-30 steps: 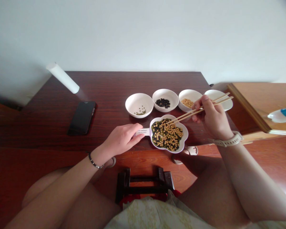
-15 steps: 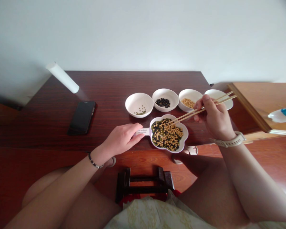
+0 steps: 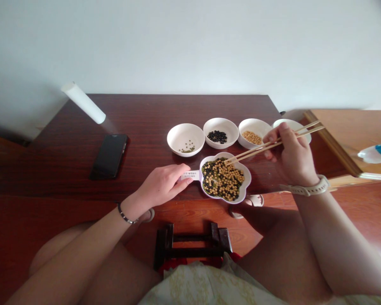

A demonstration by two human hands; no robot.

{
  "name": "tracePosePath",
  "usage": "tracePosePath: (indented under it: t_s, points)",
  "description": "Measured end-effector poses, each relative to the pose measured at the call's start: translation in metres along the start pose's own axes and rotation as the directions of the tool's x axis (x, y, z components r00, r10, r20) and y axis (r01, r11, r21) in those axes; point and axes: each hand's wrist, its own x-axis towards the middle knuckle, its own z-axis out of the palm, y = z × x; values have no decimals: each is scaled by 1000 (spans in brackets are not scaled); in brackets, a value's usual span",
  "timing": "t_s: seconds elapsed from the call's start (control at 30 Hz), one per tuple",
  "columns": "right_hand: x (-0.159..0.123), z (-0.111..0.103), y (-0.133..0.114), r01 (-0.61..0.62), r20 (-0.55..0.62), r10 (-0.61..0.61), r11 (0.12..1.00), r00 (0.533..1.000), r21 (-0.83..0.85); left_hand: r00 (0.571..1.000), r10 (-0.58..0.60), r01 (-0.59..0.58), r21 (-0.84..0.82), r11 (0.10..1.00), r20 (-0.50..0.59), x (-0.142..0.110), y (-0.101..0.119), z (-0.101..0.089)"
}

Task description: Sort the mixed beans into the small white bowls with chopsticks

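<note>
Chopsticks (image 3: 252, 151) are shifting rightward, gripped by the right hand (image 3: 296, 156), tips at the beans (image 3: 225, 180); the left hand (image 3: 160, 184) is holding the dish (image 3: 247, 182) by its handle (image 3: 197, 175), label (image 3: 188, 175) unreadable, at the worktop (image 3: 146, 114) edge.

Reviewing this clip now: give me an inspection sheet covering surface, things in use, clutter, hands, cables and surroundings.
Surface: dark wooden table by a pale wall.
Things in use: flower-shaped dish of mixed beans; wooden chopsticks, tips at those beans; four white bowls in a row, with green, black and yellow beans; the rightmost is partly hidden.
Clutter: black phone, white cylinder.
Hands: left hand on the dish's handle; right hand holding the chopsticks.
Cables: nothing seen.
Surroundings: lighter wooden furniture at right, bearing a blue-and-white container cut off by the frame.
</note>
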Motion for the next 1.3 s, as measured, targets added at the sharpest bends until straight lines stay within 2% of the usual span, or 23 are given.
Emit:
tracePosePath:
  t_s: [0.17,0.27,0.33,0.4,0.47,0.53,0.63,0.7,0.77,0.97,1.1,1.3]
  points:
    - [10,-9,-3,91,-133,-78,992,988,89,1000,3,-3,2,1000,-6,-2,-2,1]
    - [22,-28,-3,199,-296,-155,972,943,128,1000,5,-5,0,1000,-3,-4,-4,2]
    - [30,-43,-3,247,-374,-163,951,913,189,1000,8,-8,2,1000,-6,-5,-6,2]
    - [35,-56,-2,294,-432,-186,935,883,199,1000,12,-12,2,1000,-7,-5,-7,2]
    - [37,-62,0,308,-442,-201,933,874,185,1000,13,-13,2,1000,-9,-5,-7,3]
    - [35,-61,2,291,-411,-204,943,888,160,1000,13,-13,3,1000,-10,-5,-7,3]
    - [27,-46,2,201,-313,-156,973,937,118,1000,10,-10,10,1000,-9,-4,-6,3]
    - [20,-34,1,86,-190,-68,992,979,88,1000,8,-8,13,1000,-6,-3,-4,3]
    - [13,-22,0,-14,-65,18,998,998,54,1000,6,-6,15,1000,-2,-2,-3,2]
    - [-2,0,-1,-149,84,151,988,985,-33,1000,6,-6,24,1000,-1,0,1,-2]
    - [-3,2,-2,-122,134,134,988,982,-89,1000,5,-5,18,1000,-1,0,2,-3]
    - [-1,-1,1,-99,131,115,987,985,-126,1000,4,-4,14,1000,2,1,3,-3]
